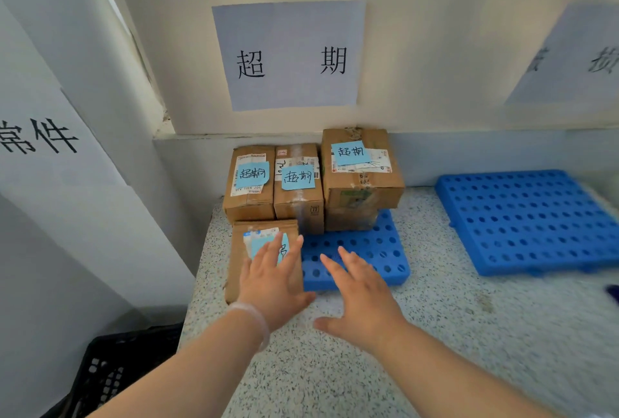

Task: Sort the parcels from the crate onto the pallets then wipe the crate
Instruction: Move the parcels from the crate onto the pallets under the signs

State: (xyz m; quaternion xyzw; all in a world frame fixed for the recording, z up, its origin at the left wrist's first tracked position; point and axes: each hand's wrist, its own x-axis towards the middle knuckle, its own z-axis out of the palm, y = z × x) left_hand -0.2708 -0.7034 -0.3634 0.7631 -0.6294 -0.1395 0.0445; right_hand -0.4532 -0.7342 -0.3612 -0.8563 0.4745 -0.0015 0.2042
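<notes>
— Progress on the sorting?

— Counted four blue-noted parcels at the near pallet [368,252], under the wall sign [288,56]. Found the left parcel [249,183], middle parcel [298,188] and tall parcel [361,166] in a row against the wall, with the tall one stacked on a lower box [350,218]. Found the front parcel [259,263] just ahead of the left one, at the pallet's left end. Could not tell whether it was fully on the pallet.

— And the hands?

— Saw the left hand [274,280] laid flat on the front parcel, fingers straight, gripping nothing. Saw the right hand [363,297] spread wide above the pallet's front edge, holding nothing. Judged the step as squaring that parcel into place.

— Left to do?

— Could not see into the black crate [117,374], low at the left beside the table [335,367], so could not count any remaining parcels. Noted the far pallet [529,220] bare. Spotted no cloth anywhere; judged the wiping not yet begun.

— Anything in the way?

— Nothing between the hands and either pallet. Noted a side sign [40,136] on the left panel, a blurred sign [569,59] above the far pallet, and a dark object [613,293] at the right edge, too cut off to identify.
</notes>
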